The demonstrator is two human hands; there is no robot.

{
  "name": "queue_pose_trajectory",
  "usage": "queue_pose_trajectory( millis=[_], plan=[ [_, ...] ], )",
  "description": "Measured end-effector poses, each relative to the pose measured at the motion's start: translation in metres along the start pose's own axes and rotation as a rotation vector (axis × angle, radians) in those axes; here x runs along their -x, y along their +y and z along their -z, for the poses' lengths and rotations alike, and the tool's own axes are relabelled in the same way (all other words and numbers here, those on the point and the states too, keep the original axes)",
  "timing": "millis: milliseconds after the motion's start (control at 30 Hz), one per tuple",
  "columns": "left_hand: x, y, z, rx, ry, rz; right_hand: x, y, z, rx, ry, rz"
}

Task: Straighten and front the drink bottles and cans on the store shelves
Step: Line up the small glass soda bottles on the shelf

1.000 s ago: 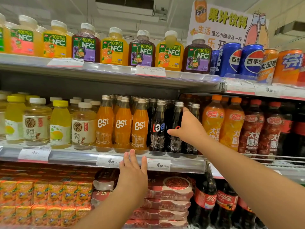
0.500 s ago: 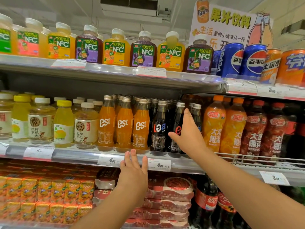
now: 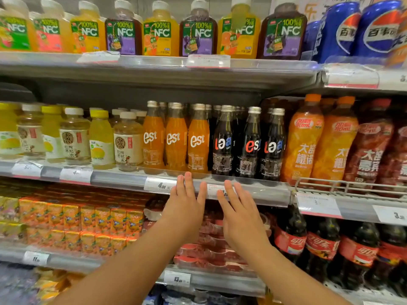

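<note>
- Both hands are seen raised before the front rail of the middle shelf [image 3: 123,180], side by side and apart from each other.
- The left hand [image 3: 186,208] is held flat, fingers straight and together; its fingertips [image 3: 187,176] lie at the rail's upper edge, just below the orange bottles. Nothing is held.
- The right hand [image 3: 239,213] is likewise flat with fingers straight and slightly spread, laid over a price tag [image 3: 214,191] on the rail. Nothing is held.
- On the middle shelf, three orange "est" bottles [image 3: 176,139] are stood upright in a row at the front edge, white lettering facing outward.
- Just to their right, three dark cola bottles [image 3: 251,146] are stood at the front edge: the middle one reads "est" in red and white, while the outer two show a different script in white, red and blue.
- A price tag reading "4.80" [image 3: 159,184] is fixed to the rail beneath the orange bottles.
- Further left, pale tea bottles [image 3: 128,146] with Chinese labels and yellow drinks [image 3: 101,142] are ranged alternately.
- On the right, large orange bottles [image 3: 302,139] with Chinese characters are held behind a wire guard.
- The top shelf carries juice bottles [image 3: 160,31] marked "100% NFC" and blue Pepsi cans [image 3: 339,31].
- Below, red-labelled cola bottles [image 3: 319,247] and stacked orange juice cartons [image 3: 88,219] marked "100" are noted; other tag figures are too blurred to read.
</note>
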State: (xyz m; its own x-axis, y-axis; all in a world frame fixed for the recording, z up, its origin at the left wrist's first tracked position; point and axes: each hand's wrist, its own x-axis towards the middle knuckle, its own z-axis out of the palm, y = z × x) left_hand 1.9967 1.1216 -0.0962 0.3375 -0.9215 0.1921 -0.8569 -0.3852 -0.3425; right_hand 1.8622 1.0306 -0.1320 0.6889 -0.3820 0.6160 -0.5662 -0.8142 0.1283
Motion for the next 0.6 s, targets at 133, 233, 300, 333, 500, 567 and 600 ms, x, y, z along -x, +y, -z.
queue_pose_trajectory(
  millis=[133,233,300,333,500,567,600],
  plan=[
    [0.002,-0.001,-0.004,-0.023,0.01,-0.007,0.0,0.0,-0.009,0.007,0.02,-0.004],
    [0.006,-0.015,-0.005,0.085,0.043,-0.032,0.001,-0.002,-0.006,0.02,-0.003,-0.019],
    [0.012,-0.033,-0.009,0.167,0.115,-0.065,0.001,-0.004,-0.005,0.05,-0.015,-0.033],
    [0.017,-0.047,-0.013,0.209,0.174,-0.072,0.002,-0.005,-0.004,0.076,-0.025,-0.042],
    [0.043,-0.14,-0.042,0.302,0.396,0.053,-0.001,-0.021,-0.001,0.196,-0.152,-0.161],
    [0.05,-0.18,-0.059,0.299,0.407,0.103,-0.006,-0.04,0.003,0.197,-0.16,-0.263],
    [0.053,-0.2,-0.066,0.298,0.412,0.123,-0.01,-0.053,0.005,0.196,-0.154,-0.299]
  ],
)
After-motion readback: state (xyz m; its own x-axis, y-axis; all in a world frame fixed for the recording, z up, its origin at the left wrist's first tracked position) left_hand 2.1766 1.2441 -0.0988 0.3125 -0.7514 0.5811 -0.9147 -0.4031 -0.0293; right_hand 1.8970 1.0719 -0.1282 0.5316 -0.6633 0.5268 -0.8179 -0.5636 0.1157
